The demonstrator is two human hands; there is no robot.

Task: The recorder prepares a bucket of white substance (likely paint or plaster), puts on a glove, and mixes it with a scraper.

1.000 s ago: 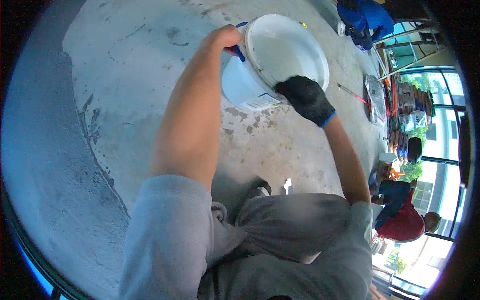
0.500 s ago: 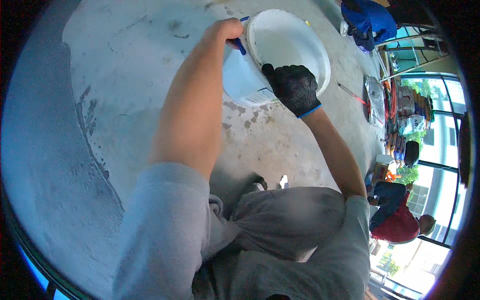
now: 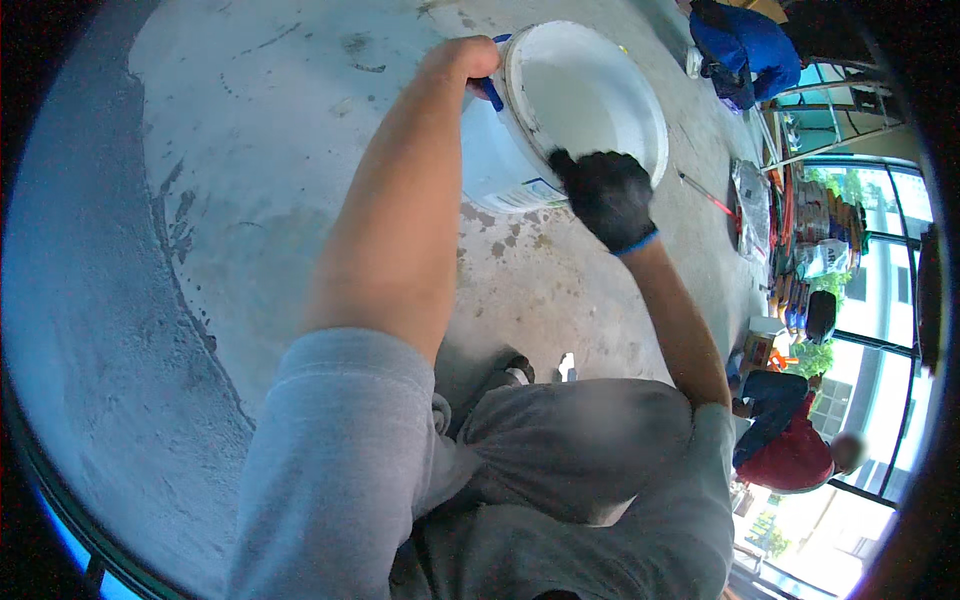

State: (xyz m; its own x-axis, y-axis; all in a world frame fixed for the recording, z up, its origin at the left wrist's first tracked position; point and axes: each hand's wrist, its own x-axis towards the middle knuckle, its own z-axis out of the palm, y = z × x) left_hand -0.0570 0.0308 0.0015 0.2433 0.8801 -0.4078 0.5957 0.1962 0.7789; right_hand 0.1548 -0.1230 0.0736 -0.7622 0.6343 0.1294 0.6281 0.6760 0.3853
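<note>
The bare left hand [image 3: 468, 60] hides the middle of the blue curved handle [image 3: 493, 93]. The black-gloved right hand [image 3: 608, 195] covers part of the white round plastic bucket [image 3: 488, 150]; well right of it, the head of a red-shirted person [image 3: 790, 455] is blurred.

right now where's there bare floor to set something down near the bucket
Bare, stained floor lies left of the bucket, between the left forearm and the dark grey strip. A smaller patch lies between the bucket and the grey trousers. The right side is crowded: metal frame, clear plastic, stacked goods, a person in red.
</note>
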